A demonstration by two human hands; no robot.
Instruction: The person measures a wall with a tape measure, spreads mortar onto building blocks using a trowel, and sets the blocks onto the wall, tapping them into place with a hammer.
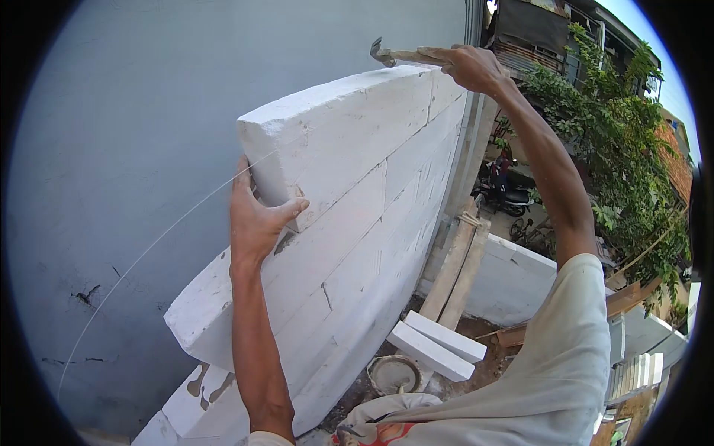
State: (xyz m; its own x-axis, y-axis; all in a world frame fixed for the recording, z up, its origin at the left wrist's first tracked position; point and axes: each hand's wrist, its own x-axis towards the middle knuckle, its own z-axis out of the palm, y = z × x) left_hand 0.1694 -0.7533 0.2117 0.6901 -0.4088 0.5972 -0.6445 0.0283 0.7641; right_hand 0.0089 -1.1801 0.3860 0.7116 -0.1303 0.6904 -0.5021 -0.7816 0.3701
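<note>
White block [260, 152] at the near end of the wall's [349, 230] top course, upright on edge and clasped low at its end by the left hand [256, 223]. Grip spread wide, to about the block's thickness: thumb on the front face by the lower corner, fingers along the rear edge. Right hand [472, 68] closed round the wooden handle of the hammer [405, 56], above the far part of the same course; contact between head and top edge impossible to tell.

For sound handling, in judgement: steady the end with light, even pressure rather than a pull, thumb and fingertips below the top edge and clear of the head. Tap flat and lightly, near mid-thickness, away from the brittle corners. Check the face against the courses beneath and the line [160, 236] after each tap, without pushing the line sideways with the fingers.

Farther out: line running past the fingers to lower left; stepped block ends with grey mortar [197, 380] below; grey wall face [111, 149] behind. To the lower right, round pail [394, 374], two loose blocks [431, 351] and long boards [448, 279]; beyond, motorcycle [507, 189] and foliage [595, 134].
</note>
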